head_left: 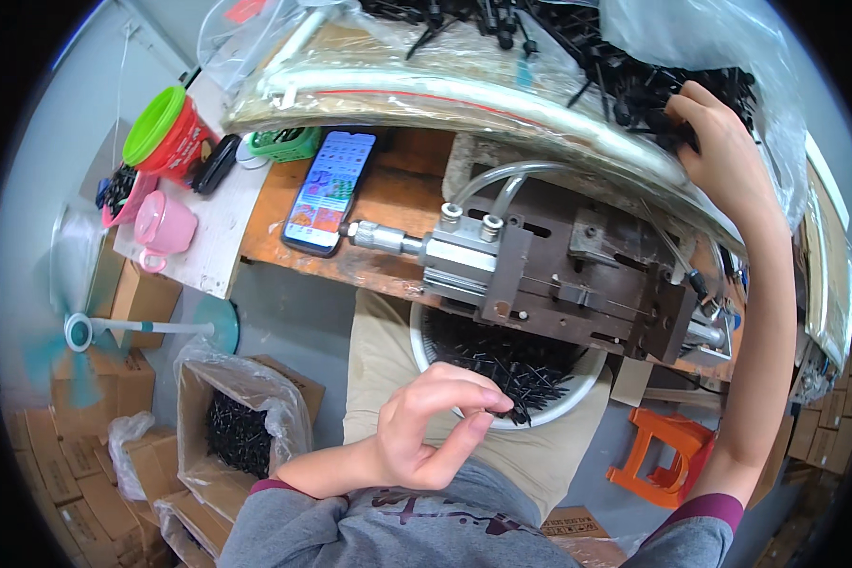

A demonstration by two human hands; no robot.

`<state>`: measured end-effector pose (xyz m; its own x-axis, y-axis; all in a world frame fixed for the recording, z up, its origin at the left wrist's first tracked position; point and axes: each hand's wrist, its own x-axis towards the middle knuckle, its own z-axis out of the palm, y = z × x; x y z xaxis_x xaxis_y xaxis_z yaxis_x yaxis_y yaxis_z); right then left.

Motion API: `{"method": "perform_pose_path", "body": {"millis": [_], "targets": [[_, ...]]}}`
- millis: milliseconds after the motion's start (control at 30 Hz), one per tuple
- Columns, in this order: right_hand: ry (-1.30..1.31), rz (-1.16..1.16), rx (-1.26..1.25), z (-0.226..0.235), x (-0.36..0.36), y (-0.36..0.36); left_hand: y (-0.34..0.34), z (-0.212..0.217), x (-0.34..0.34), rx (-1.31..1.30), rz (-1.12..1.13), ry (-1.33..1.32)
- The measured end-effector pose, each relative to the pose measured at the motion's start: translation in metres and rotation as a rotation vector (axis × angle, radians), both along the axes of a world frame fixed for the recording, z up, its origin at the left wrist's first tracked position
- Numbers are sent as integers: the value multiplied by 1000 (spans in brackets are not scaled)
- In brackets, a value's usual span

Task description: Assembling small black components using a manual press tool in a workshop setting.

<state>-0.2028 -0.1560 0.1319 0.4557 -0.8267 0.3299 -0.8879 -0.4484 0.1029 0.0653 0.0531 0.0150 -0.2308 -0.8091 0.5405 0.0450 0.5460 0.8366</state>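
My left hand (431,426) is over my lap, thumb and forefinger pinched on a small black part (515,414). Just beyond the fingertips, a white-rimmed tub (592,379) between my legs holds many thin black pieces (511,364). With the arm stretched far forward, my right hand (719,142) curls its fingers into a heap of black stemmed parts (634,90) at the back right; what they grip is hidden. Between the hands is a metal bench fixture (587,284) with a silver pneumatic cylinder (459,260) and clear tubes.
A lit phone (327,194) lies left of the fixture. Farther left are a red tub with a green rim (175,142), a pink cup (166,224) and a fan (80,331). A lined carton (194,407) holds black parts; an orange stool (663,459) stands right.
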Motion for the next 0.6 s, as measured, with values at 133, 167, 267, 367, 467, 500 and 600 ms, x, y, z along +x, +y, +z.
{"method": "perform_pose_path", "body": {"millis": [133,167,267,367,467,500,600], "targets": [[-115,65,-35,-3,-8,1,-13,-5,20,-232,255,-175],[-173,47,-1,-2,-7,6,-17,-7,26,-224,329,-177],[-297,86,-46,-7,-17,12,-28,-17,45,-310,581,-301],[-330,89,-194,-12,-20,14,-27,-16,50,-383,622,-468],[-365,75,-278,-12,-18,14,-24,-17,43,-380,582,-459],[-402,91,-306,-12,-19,13,-23,-18,41,-372,565,-445],[-590,56,-271,-5,-30,9,-23,-16,35,-379,502,-420]]}}
